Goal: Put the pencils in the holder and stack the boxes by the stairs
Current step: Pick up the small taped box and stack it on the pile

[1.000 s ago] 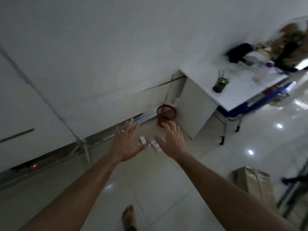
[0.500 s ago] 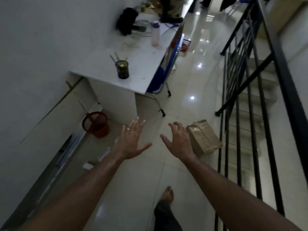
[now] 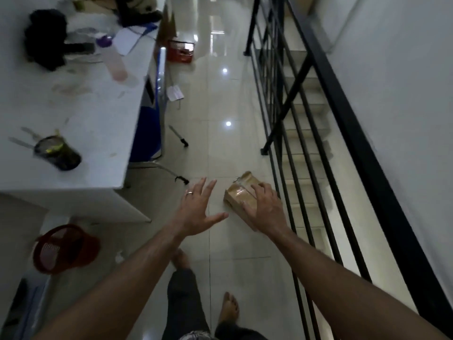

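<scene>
The view has been swung further toward the stairs since half a second ago, and the box [image 3: 241, 193] is now seen under the right hand [image 3: 264, 209] rather than beyond it. That hand's fingers [image 3: 263, 187] are spread and overlap the box's top; actual contact cannot be told. The left hand [image 3: 196, 209] is held with fingers fanned wide, nothing gripped, just left of the box. The box lies on the tiled floor [image 3: 220, 143] close beside the black railing [image 3: 306, 155]. The pencil holder [image 3: 57, 152] is left standing on the white desk [image 3: 93, 114], well apart.
</scene>
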{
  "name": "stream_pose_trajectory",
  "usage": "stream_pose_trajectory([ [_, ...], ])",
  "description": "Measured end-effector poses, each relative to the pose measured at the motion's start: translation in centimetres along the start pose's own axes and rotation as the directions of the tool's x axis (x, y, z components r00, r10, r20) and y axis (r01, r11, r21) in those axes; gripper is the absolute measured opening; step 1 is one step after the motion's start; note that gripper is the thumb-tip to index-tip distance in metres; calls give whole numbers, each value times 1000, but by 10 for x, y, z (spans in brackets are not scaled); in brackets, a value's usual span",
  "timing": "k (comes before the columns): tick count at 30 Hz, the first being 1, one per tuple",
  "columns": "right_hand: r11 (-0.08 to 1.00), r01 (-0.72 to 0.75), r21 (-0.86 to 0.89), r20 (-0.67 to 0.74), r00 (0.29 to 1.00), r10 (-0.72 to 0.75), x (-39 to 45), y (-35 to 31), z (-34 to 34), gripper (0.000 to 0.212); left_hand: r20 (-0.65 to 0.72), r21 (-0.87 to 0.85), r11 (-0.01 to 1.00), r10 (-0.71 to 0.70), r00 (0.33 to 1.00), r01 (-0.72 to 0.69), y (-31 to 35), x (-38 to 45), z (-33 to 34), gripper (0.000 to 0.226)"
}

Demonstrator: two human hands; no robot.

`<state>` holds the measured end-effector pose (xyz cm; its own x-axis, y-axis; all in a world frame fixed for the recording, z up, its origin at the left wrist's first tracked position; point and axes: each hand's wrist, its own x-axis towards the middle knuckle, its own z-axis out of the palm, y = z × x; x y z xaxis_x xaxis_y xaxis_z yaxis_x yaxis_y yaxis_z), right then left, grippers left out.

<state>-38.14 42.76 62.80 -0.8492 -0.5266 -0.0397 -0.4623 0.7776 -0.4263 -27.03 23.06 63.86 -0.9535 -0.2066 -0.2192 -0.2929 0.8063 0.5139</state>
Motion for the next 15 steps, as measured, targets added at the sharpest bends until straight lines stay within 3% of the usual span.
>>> stream_pose_trajectory([
  [7, 961, -273, 35, -102, 956, 275, 81, 51, -8, 61, 165, 27, 986, 157, 974, -164, 8, 144, -16, 99],
  [11, 872, -472, 132, -92, 870, 484, 121, 83, 14, 64, 301, 25, 988, 140, 943, -155, -5, 212, 0, 100],
  [15, 817, -551, 171, -63, 821, 567, 141, 115, 53, 60, 384, 28, 991, 113, 917, -134, -23, 264, 31, 102],
])
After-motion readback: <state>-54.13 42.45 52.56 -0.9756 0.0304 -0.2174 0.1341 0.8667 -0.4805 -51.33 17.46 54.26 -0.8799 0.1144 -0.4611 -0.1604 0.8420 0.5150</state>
